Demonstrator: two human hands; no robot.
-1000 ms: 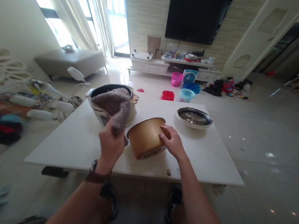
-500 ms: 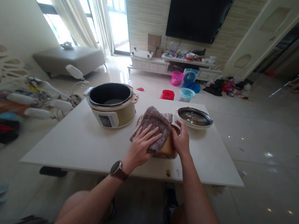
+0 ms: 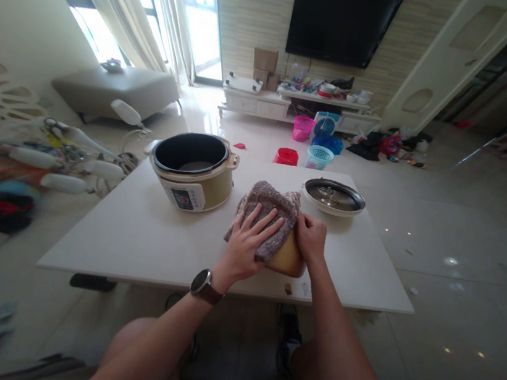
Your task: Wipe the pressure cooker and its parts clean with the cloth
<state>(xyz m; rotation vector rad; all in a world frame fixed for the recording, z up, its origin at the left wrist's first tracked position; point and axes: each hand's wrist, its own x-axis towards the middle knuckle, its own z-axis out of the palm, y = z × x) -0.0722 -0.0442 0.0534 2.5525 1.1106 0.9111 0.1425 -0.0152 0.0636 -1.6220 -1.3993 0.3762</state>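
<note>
Head view: your left hand (image 3: pixel 244 250) lies splayed on soft-looking cloth (image 3: pixel 267 197), your right hand (image 3: pixel 313 238) clasps the probably stiff, slick gold pot (image 3: pixel 289 257), best held by its rim.

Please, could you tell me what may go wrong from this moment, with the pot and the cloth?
1. The golden pot is close to the front edge of the table, so a hard pull might send it over.
2. The left hand lies flat on the cloth, so the cloth may slip.
3. The lid lies just beyond the right hand; a wide swing could knock it.
</note>
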